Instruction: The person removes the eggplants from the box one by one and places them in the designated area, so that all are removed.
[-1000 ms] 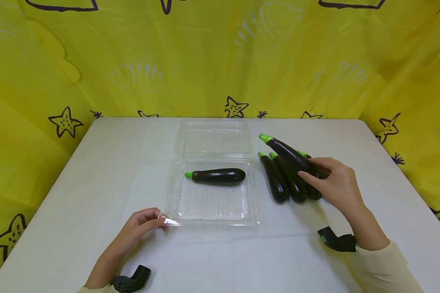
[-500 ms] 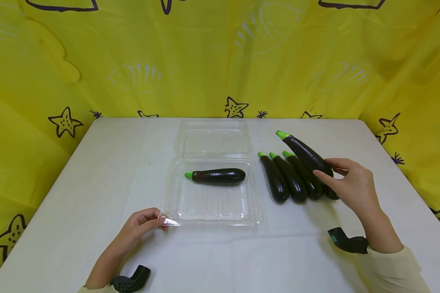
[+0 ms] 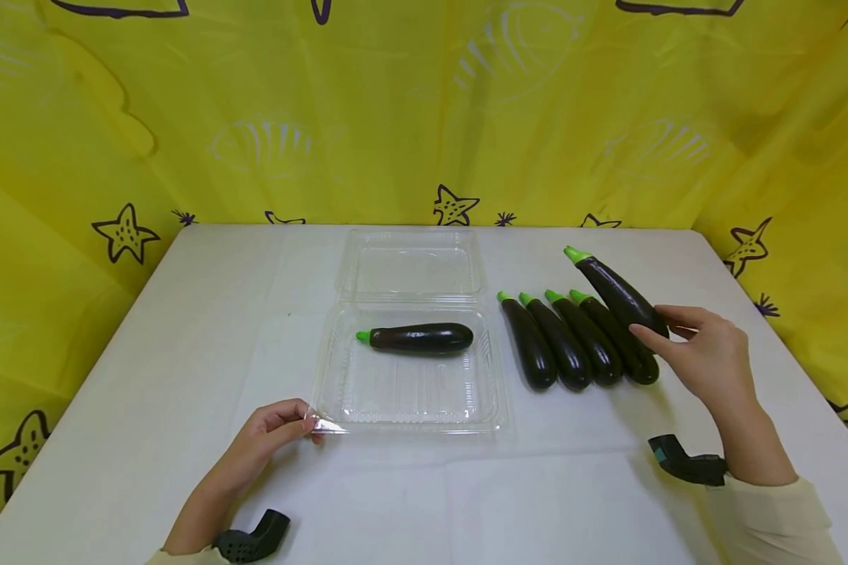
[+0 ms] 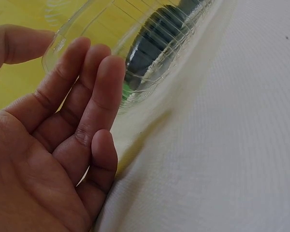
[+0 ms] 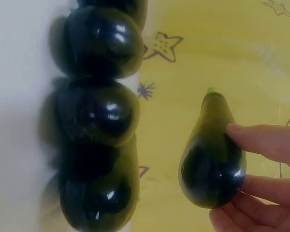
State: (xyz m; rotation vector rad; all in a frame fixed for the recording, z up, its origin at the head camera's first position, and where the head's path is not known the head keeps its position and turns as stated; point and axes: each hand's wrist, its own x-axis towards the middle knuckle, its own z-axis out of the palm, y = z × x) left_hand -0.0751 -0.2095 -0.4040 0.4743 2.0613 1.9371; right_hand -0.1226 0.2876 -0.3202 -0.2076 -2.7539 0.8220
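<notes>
My right hand point(image 3: 710, 353) holds a dark, glossy eggplant point(image 3: 618, 290) by its thick end, thumb on one side and fingers on the other. The eggplant's green stem points up and to the left, and it is raised off the table in the right wrist view point(image 5: 210, 159). Down at the near left corner of a clear plastic clamshell container point(image 3: 410, 392), my left hand point(image 3: 272, 431) pinches the rim between thumb and fingers. Inside the container's base one eggplant point(image 3: 424, 338) lies crosswise along the far side, stem to the left.
Several more eggplants point(image 3: 530, 345) lie side by side in a slanted row right of the container, stems away from me. The container's open lid point(image 3: 411, 271) lies flat behind its base. A yellow patterned curtain point(image 3: 381, 94) surrounds the white table point(image 3: 205, 345).
My right hand has carried its eggplant to the right, from above the row to the row's right end, uncovering the eggplants below. The left hand stays on the container's corner.
</notes>
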